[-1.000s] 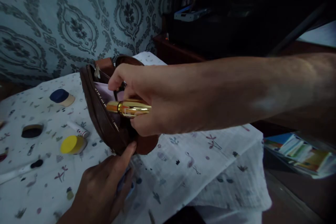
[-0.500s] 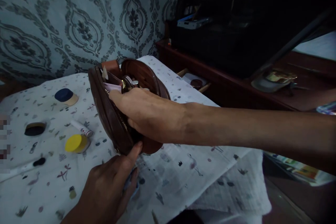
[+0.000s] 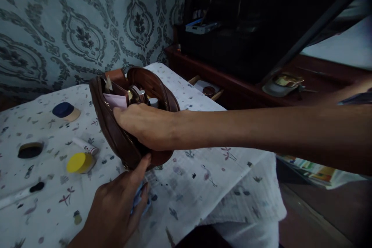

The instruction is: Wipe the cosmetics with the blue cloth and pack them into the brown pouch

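A brown zippered bag (image 3: 107,118) lies open on the patterned cloth, tilted towards me. My right hand (image 3: 145,126) reaches into its opening, palm down. Its fingers are hidden inside, so whatever they touch does not show. My left hand (image 3: 116,205) holds the bag's near lower edge with a fingertip at the rim. Something blue (image 3: 138,201) shows between its fingers, too covered to name. Inside the bag are a pink paper or card (image 3: 115,101), a shiny metallic item (image 3: 140,95) and a white cap (image 3: 153,102).
On the cloth (image 3: 177,186), left of the bag, lie a blue-capped container (image 3: 65,111), a dark oval item (image 3: 30,150), a white tube (image 3: 85,145), a yellow-lidded jar (image 3: 80,162) and a white stick with a black end (image 3: 23,195). Behind right stands a dark screen (image 3: 247,46), above an open drawer (image 3: 207,89).
The view has shifted, so the scene sits slightly further left. My right hand remains in the bag, now showing more of the pink card and a white cap. My left hand stays at the rim.
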`<state>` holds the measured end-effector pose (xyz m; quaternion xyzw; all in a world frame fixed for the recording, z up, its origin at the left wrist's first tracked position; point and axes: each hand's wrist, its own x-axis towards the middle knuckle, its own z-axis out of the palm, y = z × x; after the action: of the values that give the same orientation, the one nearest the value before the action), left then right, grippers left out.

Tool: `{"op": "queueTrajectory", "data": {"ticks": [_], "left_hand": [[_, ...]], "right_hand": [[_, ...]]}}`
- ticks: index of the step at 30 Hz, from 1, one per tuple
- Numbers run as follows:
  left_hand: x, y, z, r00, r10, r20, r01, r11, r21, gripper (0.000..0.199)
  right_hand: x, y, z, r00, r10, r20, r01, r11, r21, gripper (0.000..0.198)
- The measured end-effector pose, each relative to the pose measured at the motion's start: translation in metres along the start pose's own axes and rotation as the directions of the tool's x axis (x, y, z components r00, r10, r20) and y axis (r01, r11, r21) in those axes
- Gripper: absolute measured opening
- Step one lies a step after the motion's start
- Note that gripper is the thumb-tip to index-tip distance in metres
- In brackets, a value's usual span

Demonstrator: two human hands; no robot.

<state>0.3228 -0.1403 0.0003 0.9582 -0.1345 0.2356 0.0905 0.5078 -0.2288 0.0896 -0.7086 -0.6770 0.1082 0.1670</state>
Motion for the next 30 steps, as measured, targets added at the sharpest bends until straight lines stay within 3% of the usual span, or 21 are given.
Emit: {"op": "queueTrajectory", "data": {"ticks": [14,18,22,26,30], "left_hand": [[0.001,0.0,0.001,1.0,-0.01,0.01,0.009,0.999,0.039,0.057],[-0.001,-0.002,0.002,1.0,0.001,0.006,-0.001,0.997,0.071,0.058],[0.0,-0.002,0.002,1.0,0.026,-0.004,-0.025,0.992,0.123,0.06],[0.003,-0.002,-0.002,0.999,0.049,0.009,-0.049,0.992,0.115,0.062],[0.002,-0.005,-0.005,0.998,0.05,0.033,-0.052,0.997,0.062,0.063]], "right_hand": [[0.006,0.008,0.008,0.988,-0.152,-0.026,0.146,0.976,-0.16,0.015],[-0.001,0.016,0.0,0.972,-0.224,-0.068,0.209,0.961,-0.181,0.016],[-0.025,0.011,-0.017,0.964,-0.155,-0.216,0.115,0.976,-0.186,0.018],[-0.065,-0.003,-0.013,0.889,-0.068,-0.454,0.026,0.995,-0.099,0.016],[-0.101,-0.005,0.022,0.923,-0.067,-0.379,0.036,0.996,-0.087,0.025]]}}
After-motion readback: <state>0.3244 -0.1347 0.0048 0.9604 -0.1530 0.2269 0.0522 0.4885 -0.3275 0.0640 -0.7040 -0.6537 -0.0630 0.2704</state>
